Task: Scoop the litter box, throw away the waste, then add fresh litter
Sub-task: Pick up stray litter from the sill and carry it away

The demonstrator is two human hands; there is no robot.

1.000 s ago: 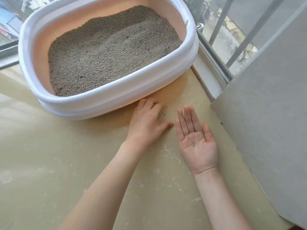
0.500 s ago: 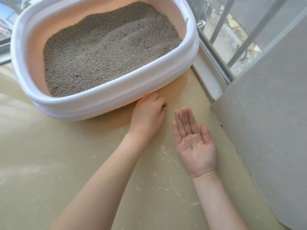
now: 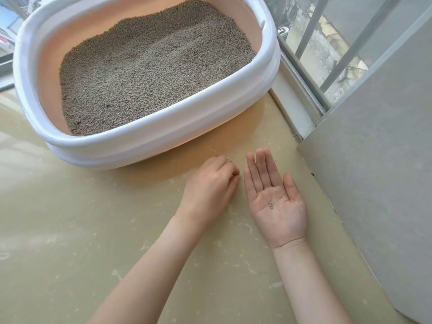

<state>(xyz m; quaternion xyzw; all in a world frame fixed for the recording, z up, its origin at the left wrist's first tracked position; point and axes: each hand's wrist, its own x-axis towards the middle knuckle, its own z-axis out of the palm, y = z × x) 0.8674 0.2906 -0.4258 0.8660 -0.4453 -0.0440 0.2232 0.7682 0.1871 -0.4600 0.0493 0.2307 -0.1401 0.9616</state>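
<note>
The litter box [image 3: 149,141] sat on the floor [image 3: 70,230] by the window, heaped with litter [image 3: 149,73]. The left hand [image 3: 210,185] curled its grip over stray grains [image 3: 230,160]; whether it pinched any I could not tell. The right hand [image 3: 273,195] lay released, palm up, cradling a few granules [image 3: 270,204]. Tilting that palm would likely spill them. The wall [image 3: 374,183] crowded the right; open floor lay left
</note>
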